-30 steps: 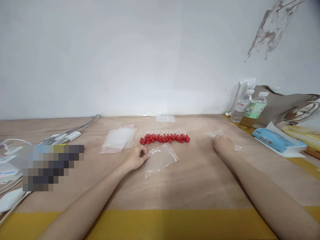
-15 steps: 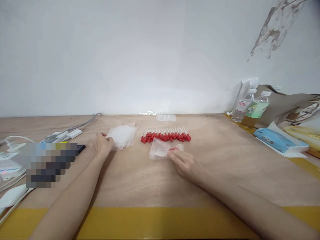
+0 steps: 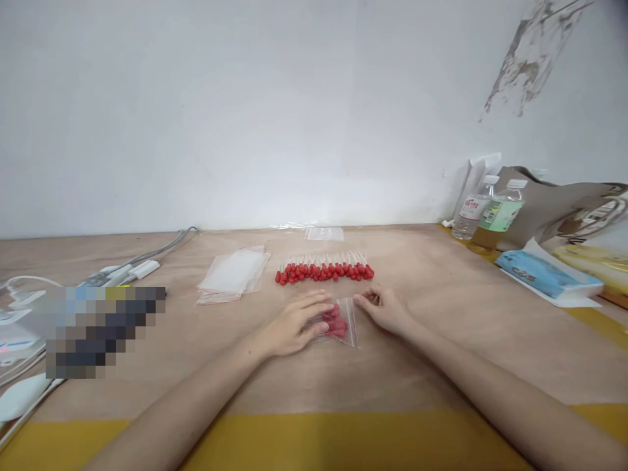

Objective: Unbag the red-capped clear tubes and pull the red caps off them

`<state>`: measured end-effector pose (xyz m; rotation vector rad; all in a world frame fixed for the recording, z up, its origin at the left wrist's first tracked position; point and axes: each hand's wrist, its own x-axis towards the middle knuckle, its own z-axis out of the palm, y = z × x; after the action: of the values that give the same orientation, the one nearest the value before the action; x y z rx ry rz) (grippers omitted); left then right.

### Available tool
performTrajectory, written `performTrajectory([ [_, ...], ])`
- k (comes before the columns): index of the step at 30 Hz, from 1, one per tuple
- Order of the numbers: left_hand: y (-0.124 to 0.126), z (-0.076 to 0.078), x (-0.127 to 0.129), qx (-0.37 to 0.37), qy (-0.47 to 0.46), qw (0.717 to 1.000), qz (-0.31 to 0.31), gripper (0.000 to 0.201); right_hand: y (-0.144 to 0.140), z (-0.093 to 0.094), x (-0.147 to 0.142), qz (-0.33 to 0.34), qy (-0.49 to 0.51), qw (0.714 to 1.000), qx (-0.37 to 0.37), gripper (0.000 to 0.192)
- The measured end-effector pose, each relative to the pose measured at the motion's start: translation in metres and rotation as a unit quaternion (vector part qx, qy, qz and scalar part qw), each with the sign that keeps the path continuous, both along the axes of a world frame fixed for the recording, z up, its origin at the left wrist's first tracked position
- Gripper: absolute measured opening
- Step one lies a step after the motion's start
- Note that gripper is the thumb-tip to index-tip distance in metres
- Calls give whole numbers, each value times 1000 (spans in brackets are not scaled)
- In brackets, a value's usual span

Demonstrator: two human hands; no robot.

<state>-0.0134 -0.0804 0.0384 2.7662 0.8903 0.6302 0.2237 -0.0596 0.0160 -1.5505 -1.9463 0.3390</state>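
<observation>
On the brown wooden table [image 3: 441, 366], a row of red-tipped sticks [image 3: 324, 269] runs left to right, tips toward the person. Just nearer lies a small clear plastic bag holding red pieces [image 3: 338, 322], long axis slanting away-left to near-right. The left hand [image 3: 294, 324] rests flat on it, fingers together; the right hand [image 3: 385, 309] pinches its right edge.

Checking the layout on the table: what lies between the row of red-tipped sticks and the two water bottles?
Nothing: in the head view, only bare wooden table separates the red-tipped sticks from the water bottles.
</observation>
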Motion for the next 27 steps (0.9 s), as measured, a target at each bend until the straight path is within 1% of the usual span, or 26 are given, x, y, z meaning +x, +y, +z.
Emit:
performTrajectory([
  [1,-2,-3,5,-17,21,1000,-14,40,1,0,1,2,-7,999,-33,33],
  [2,-3,-7,8,-30,40,999,-16,43,1,0,0,11,-12,998,-59,37],
  [5,-2,-12,5,-48,74,996,4,46,-5,4,-8,53,-15,994,-98,41],
  [9,-2,-15,1,-29,47,998,31,46,-14,7,-19,79,10,990,-119,30],
  [11,-3,-17,0,-15,32,999,39,45,-15,7,-23,73,32,988,-134,24],
  [13,-5,-18,0,-1,24,999,42,44,-16,6,-26,48,49,987,-142,20],
  [15,-5,-19,0,15,14,999,47,43,-16,3,-28,19,60,988,-141,19],
  [17,-4,-19,1,34,-3,998,57,38,-16,2,-30,8,67,988,-137,19],
  [19,0,-18,3,67,-27,995,63,30,-17,1,-32,16,70,988,-134,21],
  [21,6,-16,5,124,-42,990,48,26,-19,1,-35,27,71,988,-133,23],
  [24,12,-13,9,222,-25,975,-9,23,-24,3,-39,47,70,987,-138,26],
  [27,14,-12,11,275,-3,960,-54,19,-27,5,-42,61,68,986,-142,27],
])
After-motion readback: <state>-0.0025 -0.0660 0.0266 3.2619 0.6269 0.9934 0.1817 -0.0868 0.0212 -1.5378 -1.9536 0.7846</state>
